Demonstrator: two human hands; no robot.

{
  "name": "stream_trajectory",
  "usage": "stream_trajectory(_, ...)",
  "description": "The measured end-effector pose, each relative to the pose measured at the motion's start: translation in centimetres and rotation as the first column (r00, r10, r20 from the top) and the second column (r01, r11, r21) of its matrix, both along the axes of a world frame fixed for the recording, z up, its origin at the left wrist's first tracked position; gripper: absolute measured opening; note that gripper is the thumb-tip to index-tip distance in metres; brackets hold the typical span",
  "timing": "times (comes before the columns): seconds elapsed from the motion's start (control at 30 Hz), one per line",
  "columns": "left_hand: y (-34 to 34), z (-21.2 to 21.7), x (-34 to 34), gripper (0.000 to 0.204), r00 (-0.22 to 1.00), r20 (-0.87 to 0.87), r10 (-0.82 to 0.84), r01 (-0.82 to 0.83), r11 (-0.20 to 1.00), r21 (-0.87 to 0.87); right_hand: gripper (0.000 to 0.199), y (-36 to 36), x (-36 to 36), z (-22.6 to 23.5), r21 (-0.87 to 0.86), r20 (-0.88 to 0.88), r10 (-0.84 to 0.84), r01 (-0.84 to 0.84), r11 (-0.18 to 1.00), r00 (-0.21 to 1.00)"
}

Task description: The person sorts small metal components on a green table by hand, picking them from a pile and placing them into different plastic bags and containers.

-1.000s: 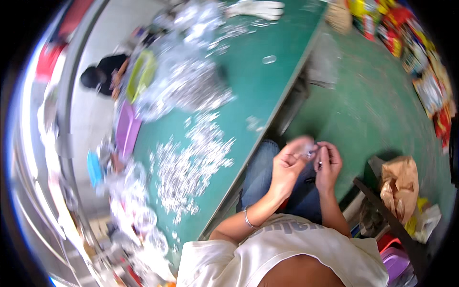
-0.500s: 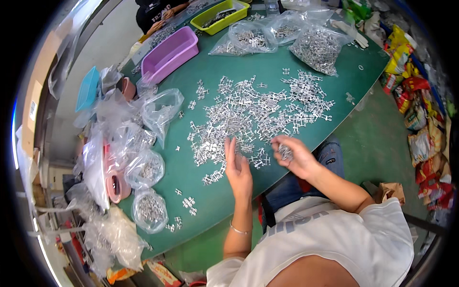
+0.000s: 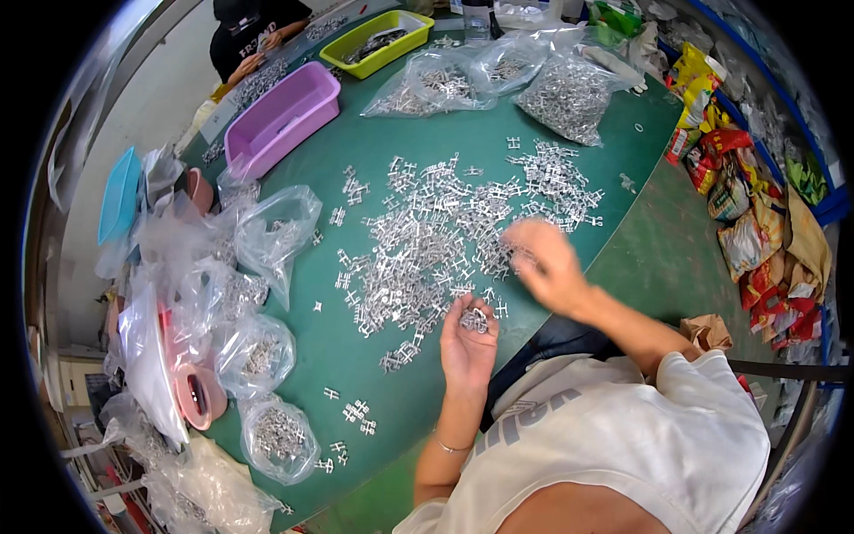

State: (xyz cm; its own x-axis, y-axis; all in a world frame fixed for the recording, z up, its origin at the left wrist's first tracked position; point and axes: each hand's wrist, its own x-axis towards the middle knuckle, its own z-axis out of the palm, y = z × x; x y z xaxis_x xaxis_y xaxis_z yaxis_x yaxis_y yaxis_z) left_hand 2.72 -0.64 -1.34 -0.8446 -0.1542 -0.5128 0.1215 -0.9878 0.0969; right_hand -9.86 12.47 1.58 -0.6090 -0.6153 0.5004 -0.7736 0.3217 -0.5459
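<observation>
A wide heap of small silvery H-shaped metal parts (image 3: 414, 258) lies spread over the green table. At its near edge my left hand (image 3: 469, 351) is turned palm up, its fingers curled round a small clump of metal parts (image 3: 474, 321). My right hand (image 3: 544, 262) is over the heap's right side, fingers bent down towards the parts. Motion blurs it, and whether it holds any cannot be made out.
Clear bags of metal parts (image 3: 565, 98) stand at the far side, near a purple bin (image 3: 280, 125) and a yellow-green bin (image 3: 378, 44). More bags (image 3: 280, 436) and a pink cup (image 3: 200, 396) line the left. A co-worker (image 3: 253, 40) sits far left, handling parts.
The clump of parts seen in my right hand is gone from there; a clump now lies in my left hand, which has turned palm up. My right hand has moved up over the heap.
</observation>
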Motion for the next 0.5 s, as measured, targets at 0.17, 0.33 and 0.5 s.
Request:
stream_trajectory(0.17,0.8,-1.1,-0.5,0.021,0.987,-0.140,-0.082,0.081,0.997,-0.017,0.049,3.7,-9.3,-5.1,0.226,-0.185,-0.523,0.554,0.801,0.832)
stream_trajectory(0.33,2.3,0.4,0.3,0.038,0.996,0.088,-0.030,0.051,0.969,-0.243,0.041,1.6,-7.6,-5.3,0.145,-0.086,-0.203,0.214,0.966,0.975)
stream_trajectory(0.5,3.7,0.2,0.6,0.047,0.989,0.137,-0.062,0.115,0.900,-0.420,0.037,-2.0,-4.4,-3.4,0.129,0.042,0.128,-0.132,0.983,0.991)
